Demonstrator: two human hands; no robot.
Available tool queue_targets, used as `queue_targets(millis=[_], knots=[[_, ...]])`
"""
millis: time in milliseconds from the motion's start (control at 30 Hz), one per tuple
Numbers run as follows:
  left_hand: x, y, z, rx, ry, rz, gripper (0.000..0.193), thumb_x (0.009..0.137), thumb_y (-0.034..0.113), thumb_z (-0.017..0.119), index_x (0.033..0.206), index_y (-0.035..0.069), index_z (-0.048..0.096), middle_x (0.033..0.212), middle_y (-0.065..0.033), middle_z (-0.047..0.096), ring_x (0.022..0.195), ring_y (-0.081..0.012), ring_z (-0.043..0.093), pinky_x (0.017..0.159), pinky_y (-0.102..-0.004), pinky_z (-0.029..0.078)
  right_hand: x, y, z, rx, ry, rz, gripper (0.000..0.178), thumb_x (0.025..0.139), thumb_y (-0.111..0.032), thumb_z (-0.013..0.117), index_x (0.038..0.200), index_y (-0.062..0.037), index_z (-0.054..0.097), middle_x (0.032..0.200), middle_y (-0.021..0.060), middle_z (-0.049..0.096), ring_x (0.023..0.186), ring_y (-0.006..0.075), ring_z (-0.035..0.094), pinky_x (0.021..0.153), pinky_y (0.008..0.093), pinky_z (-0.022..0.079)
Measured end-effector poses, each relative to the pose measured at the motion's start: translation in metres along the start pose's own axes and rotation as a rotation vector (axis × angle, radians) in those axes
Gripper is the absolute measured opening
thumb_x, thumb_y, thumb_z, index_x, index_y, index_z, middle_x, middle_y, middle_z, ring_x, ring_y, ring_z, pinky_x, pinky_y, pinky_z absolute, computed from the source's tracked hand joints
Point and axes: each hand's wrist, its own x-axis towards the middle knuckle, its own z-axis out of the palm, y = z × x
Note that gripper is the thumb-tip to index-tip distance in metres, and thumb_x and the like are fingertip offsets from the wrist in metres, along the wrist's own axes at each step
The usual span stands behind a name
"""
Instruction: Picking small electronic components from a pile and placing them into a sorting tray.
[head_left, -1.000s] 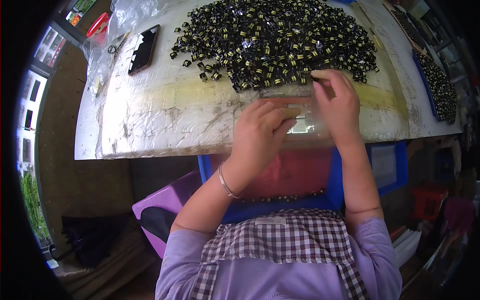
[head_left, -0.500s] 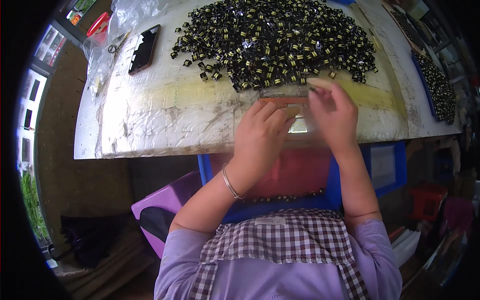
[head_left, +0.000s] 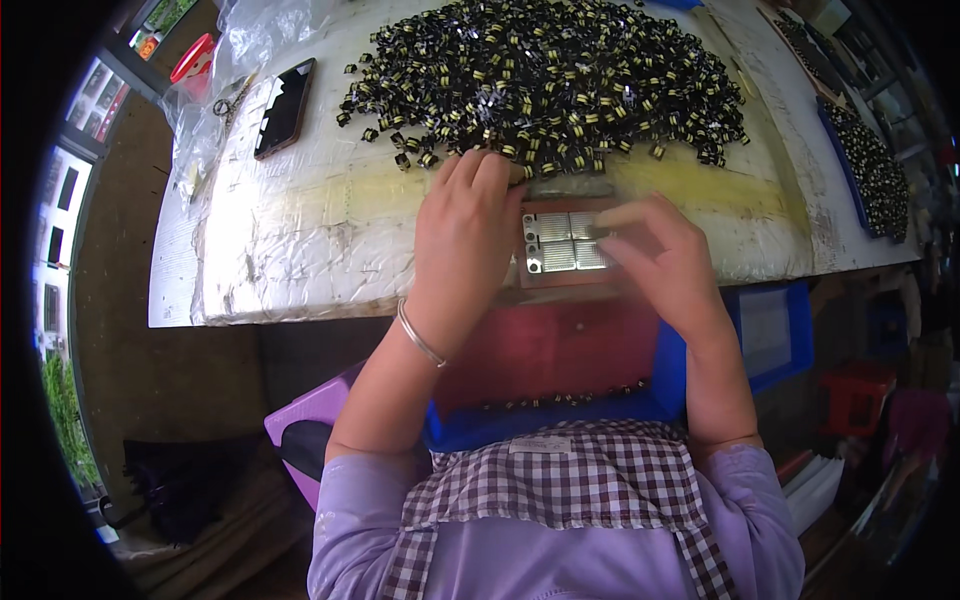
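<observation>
A loose pile of small black parts with yellow bands and shiny metal bits (head_left: 550, 85) covers the far middle of the table. My left hand (head_left: 465, 215) is at the pile's near edge, fingers bent and close together; their tips are partly hidden, so what they hold cannot be made out. In front of me lies a flat fixture (head_left: 572, 243) with ribbed silvery panels and a row of round holes along its left side. Over its right edge is my right hand (head_left: 660, 245), smeared by motion, thumb and forefinger toward the panels.
A phone (head_left: 287, 108) lies at the left, near a clear plastic bag (head_left: 260, 35) and a red tub (head_left: 193, 60). Below the table edge sits a blue-rimmed bin (head_left: 560, 408) with several small parts inside. A blue tray of parts (head_left: 868, 170) stands far right.
My left hand has moved left and away from me, off the fixture to the pile, uncovering the panels. My right hand has come down from the pile's edge to the fixture's right side.
</observation>
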Motion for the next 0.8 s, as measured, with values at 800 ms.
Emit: queue_targets(millis=[800], knots=[[-0.019,0.016,0.002,-0.533,-0.087,-0.286,0.026,0.08,-0.004,0.067,0.105,0.001,0.067,0.094,-0.0042,0.062,0.086,-0.0133,0.062,0.079,-0.0245,0.05,0.016,0.001,0.012,-0.014,-0.111,-0.183,0.016,0.077,-0.002,0.073,0.091,-0.0082,0.07,0.092,0.0053,0.068,0.09,0.0218,0.066,0.105,0.0421,0.042]])
